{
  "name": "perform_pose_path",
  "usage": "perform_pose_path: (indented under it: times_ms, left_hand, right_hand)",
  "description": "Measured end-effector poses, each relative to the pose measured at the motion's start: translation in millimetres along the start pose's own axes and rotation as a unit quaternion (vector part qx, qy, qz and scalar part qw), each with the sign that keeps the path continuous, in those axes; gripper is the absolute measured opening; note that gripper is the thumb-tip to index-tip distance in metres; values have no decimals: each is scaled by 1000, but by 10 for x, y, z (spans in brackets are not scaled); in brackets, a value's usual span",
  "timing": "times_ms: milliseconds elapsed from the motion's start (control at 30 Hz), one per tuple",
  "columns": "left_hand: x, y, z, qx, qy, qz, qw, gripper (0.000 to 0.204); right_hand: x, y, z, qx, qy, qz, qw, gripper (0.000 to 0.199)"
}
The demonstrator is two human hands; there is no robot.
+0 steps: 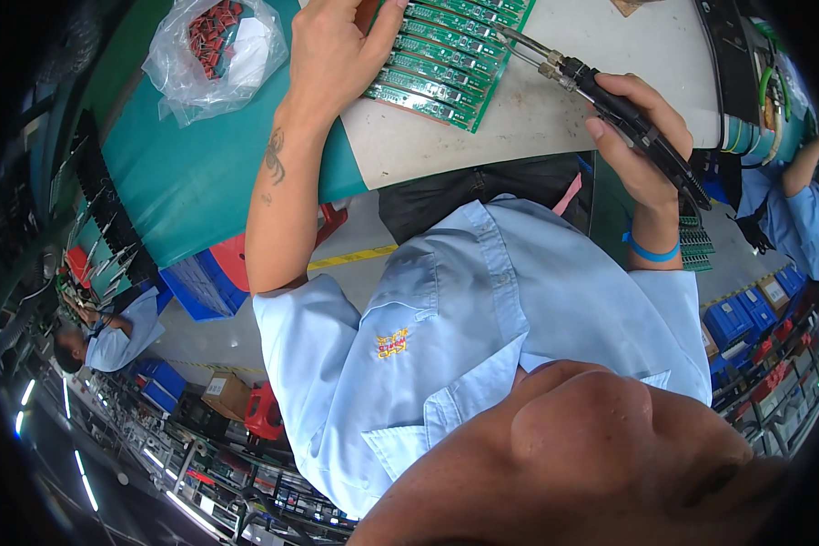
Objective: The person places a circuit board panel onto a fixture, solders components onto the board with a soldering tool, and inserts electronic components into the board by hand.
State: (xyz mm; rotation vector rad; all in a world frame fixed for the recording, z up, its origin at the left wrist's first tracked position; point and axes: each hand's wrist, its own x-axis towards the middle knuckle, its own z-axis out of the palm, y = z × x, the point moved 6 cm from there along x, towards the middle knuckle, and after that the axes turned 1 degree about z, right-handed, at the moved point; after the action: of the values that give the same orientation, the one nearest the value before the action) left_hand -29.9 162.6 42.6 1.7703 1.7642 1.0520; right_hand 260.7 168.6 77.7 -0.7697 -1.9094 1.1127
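Note:
A green panel of several narrow circuit boards [446, 59] lies on the pale work mat at the top of the view. My left hand [337, 50] holds the panel at its left side, the thumb along its edge. Part of that hand's fingers is cut off by the frame's upper border. In my right hand [644, 132] is a black-handled soldering iron [601, 96], fingers and thumb closed round the grip. Its thin metal front end, with a second slim tube alongside, points left to the panel's right part. Whether the tip touches a board I cannot tell.
Left of my left arm, an open clear plastic bag [218, 59] with small red components rests on the green mat [191, 173]. Cables and a green-handled tool [766, 86] are at the far right. Blue bins [737, 318] stand on the floor; other people sit at both sides.

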Motion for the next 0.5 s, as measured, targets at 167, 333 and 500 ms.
perform_pose_path:
  times_ms: [167, 333, 500]
  left_hand:
    - [-2, 58, -7, 2, -4, -5, 1000, 33]
    - [-7, 48, 4, -7, -4, -19, 1000, 33]
    - [-26, -14, 6, -8, -19, -52, 998, 33]
  right_hand:
    - [13, 24, 15, -15, -6, 7, 1000, 41]
    - [26, 14, 21, -23, -14, 8, 1000, 41]
    - [32, 4, 19, -28, -18, 5, 999, 42]
